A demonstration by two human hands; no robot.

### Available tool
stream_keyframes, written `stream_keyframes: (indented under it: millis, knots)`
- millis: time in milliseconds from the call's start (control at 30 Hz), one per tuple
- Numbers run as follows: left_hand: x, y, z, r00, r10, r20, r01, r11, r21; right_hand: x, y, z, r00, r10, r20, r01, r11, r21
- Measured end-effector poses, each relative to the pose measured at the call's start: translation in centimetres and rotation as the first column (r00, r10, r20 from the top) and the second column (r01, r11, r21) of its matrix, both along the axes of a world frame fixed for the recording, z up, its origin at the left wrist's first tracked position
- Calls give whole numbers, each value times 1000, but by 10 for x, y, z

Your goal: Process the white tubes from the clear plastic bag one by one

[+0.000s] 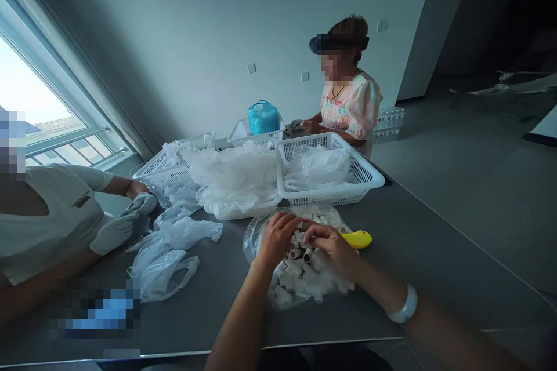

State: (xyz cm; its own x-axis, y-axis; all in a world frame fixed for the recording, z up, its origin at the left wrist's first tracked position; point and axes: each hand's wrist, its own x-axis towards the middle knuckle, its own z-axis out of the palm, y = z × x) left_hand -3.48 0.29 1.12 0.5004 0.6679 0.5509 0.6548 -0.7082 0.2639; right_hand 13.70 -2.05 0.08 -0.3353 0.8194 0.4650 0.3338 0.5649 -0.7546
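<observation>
My left hand [281, 235] and my right hand [333, 246] are close together above a clear plastic bag [252, 237] lying open on the dark table. Many small white pieces, some shaped like short tube fittings [295, 254], lie on and in the bag beneath my hands. The fingers of both hands are bent inward, their tips nearly meeting. Whatever they pinch is too small or hidden to name. Just past my right hand, a yellow handle [360, 239] sticks out to the right; its other end is hidden. My right wrist wears a pale bangle [404, 304].
White plastic baskets [369, 177] holding clear bags stand behind my work area, one with a blue bag [262, 118]. Loose clear bags [167, 261] lie on the left. A gloved co-worker [56, 208] works at the left, and another person [348, 98] at the far side.
</observation>
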Motion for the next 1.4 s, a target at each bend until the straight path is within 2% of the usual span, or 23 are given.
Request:
stream_keyframes:
  millis: [67,133,200,233,300,367,400,500,567,667,767,933,1133,1400]
  knots:
    - [-7,4,1,996,70,52,-70,998,4,4,2,1,985,27,-172,-43,995,-87]
    - [-13,8,1,973,151,175,-147,988,-40,9,4,1,947,-2,-320,-58,982,-179]
    - [-13,10,0,924,206,324,-166,975,-146,13,4,0,945,-107,-310,48,980,-193]
    - [-12,10,-1,891,218,398,-138,966,-219,14,4,0,955,-155,-254,124,983,-134]
    - [-4,8,-4,819,216,531,-10,931,-364,13,1,-2,971,-205,-123,216,972,90]
    - [4,5,-5,744,212,634,147,873,-465,10,-2,-2,980,-199,-11,192,932,308]
    - [9,3,-6,706,217,674,211,844,-494,8,-3,-3,981,-189,32,164,914,372]
    - [18,-1,-4,565,273,779,342,781,-522,5,-6,-3,979,-175,100,117,897,427]
    - [21,-2,-2,434,338,835,419,745,-519,6,-6,-2,980,-165,113,101,897,431]
    - [22,-1,0,264,445,856,549,660,-513,7,-6,0,982,-147,118,79,891,447]
    - [22,-2,0,183,511,840,645,582,-494,7,-7,2,982,-124,141,40,874,484]
    - [23,-3,1,161,554,817,680,537,-499,6,-8,1,979,-99,179,-4,866,501]
    - [21,-6,10,251,592,766,695,441,-568,8,-6,-2,975,-128,184,20,868,496]
    - [19,-3,10,275,532,801,672,489,-556,9,-5,-3,978,-118,171,15,863,505]
